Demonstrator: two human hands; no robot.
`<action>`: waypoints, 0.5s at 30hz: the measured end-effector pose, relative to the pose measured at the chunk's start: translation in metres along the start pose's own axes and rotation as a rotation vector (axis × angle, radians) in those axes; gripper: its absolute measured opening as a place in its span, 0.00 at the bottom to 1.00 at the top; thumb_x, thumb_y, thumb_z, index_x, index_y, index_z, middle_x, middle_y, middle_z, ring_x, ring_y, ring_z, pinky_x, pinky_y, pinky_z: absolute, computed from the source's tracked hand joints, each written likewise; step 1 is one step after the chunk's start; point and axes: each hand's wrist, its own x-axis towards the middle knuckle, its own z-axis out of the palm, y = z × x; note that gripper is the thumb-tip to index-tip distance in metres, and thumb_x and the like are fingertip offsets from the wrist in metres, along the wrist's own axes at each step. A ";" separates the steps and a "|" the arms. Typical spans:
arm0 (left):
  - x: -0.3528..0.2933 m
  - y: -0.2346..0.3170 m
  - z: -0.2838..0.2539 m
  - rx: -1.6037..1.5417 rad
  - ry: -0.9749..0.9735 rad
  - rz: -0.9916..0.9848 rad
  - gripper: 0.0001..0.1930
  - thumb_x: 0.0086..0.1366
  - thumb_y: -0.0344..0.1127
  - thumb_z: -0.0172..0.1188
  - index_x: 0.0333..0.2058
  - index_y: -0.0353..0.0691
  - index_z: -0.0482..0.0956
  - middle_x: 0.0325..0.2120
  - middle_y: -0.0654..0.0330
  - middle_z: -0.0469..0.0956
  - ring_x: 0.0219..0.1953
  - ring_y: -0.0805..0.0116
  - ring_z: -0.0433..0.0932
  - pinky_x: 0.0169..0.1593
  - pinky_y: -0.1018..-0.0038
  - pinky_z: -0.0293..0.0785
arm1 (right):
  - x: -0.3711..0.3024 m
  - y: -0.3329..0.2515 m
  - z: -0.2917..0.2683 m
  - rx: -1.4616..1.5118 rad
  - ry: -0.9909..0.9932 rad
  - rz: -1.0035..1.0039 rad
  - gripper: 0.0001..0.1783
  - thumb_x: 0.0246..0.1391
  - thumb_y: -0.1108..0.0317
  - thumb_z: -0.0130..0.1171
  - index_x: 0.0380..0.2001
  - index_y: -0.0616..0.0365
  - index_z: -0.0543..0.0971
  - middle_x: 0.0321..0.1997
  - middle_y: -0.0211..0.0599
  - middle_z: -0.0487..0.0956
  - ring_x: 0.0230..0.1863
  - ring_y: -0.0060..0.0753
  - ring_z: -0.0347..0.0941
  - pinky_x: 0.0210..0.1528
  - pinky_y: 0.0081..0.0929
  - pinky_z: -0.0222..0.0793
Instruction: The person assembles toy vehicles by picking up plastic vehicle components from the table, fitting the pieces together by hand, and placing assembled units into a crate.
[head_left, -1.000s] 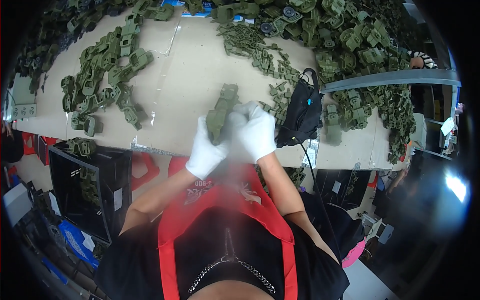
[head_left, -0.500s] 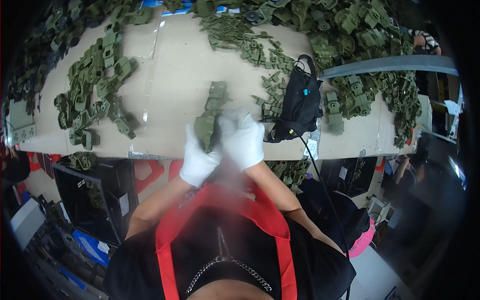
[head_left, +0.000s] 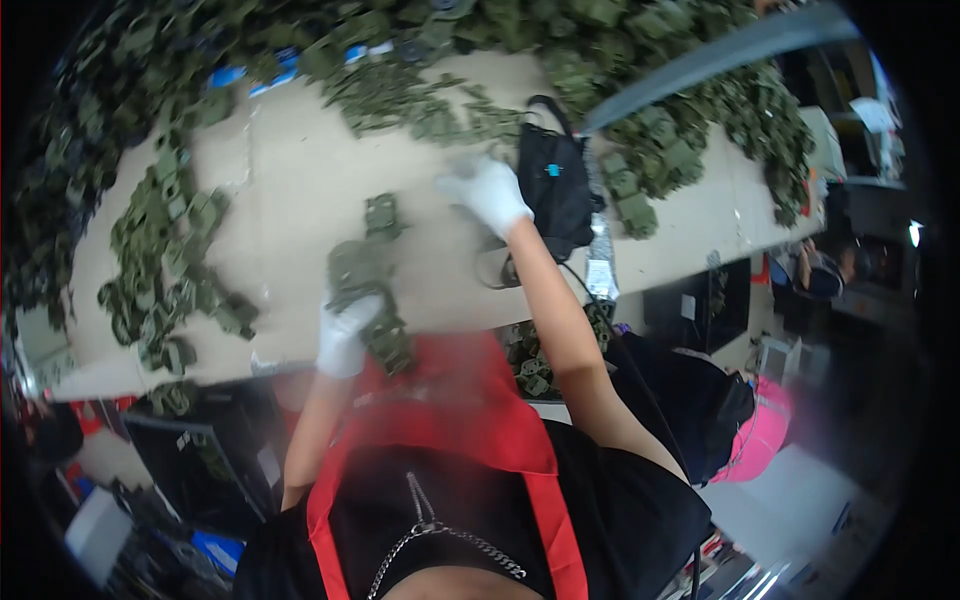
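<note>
My left hand (head_left: 343, 338), in a white glove, is closed round an olive-green moulded plastic part (head_left: 358, 266) at the table's front edge. More of the same green plastic shows beyond it (head_left: 381, 214) and below it (head_left: 389, 345); whether these pieces are joined is too blurred to tell. Over the tabletop, further right, is my white-gloved right hand (head_left: 486, 194), just left of a black fabric bag (head_left: 553, 190). Its fingers point left and are smeared by motion. Small green parts (head_left: 440, 118) lie beyond that hand.
Chained green parts (head_left: 160, 240) spread over the left of the beige table (head_left: 290, 160). Large green heaps (head_left: 640, 130) line the back and right, with a grey bar (head_left: 710, 70) across them. A black cable runs from the bag. Black crates (head_left: 205, 460) stand below the edge.
My hands have moved apart: the right has let go of the green part and gone up and right, while the left has shifted left with it. The whole view has tilted.
</note>
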 end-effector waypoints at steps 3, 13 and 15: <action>-0.007 -0.001 -0.013 -0.163 -0.092 -0.277 0.22 0.56 0.33 0.58 0.50 0.34 0.71 0.36 0.56 0.78 0.31 0.67 0.78 0.34 0.72 0.77 | 0.042 0.054 0.022 -0.694 -0.056 0.191 0.12 0.48 0.61 0.56 0.31 0.52 0.84 0.33 0.42 0.83 0.37 0.40 0.81 0.34 0.38 0.77; -0.018 0.001 -0.020 -0.145 0.101 -0.259 0.19 0.59 0.43 0.55 0.45 0.39 0.76 0.33 0.61 0.78 0.30 0.69 0.76 0.33 0.72 0.72 | 0.013 0.039 0.050 -0.298 0.061 0.057 0.17 0.48 0.59 0.57 0.33 0.64 0.78 0.34 0.53 0.79 0.39 0.49 0.78 0.44 0.40 0.72; -0.022 0.007 -0.022 -0.144 0.114 -0.306 0.18 0.60 0.45 0.55 0.44 0.40 0.77 0.32 0.62 0.78 0.30 0.69 0.76 0.33 0.73 0.72 | -0.025 0.003 0.033 -0.068 -0.058 -0.118 0.21 0.47 0.54 0.60 0.38 0.60 0.77 0.36 0.52 0.80 0.40 0.51 0.77 0.43 0.41 0.71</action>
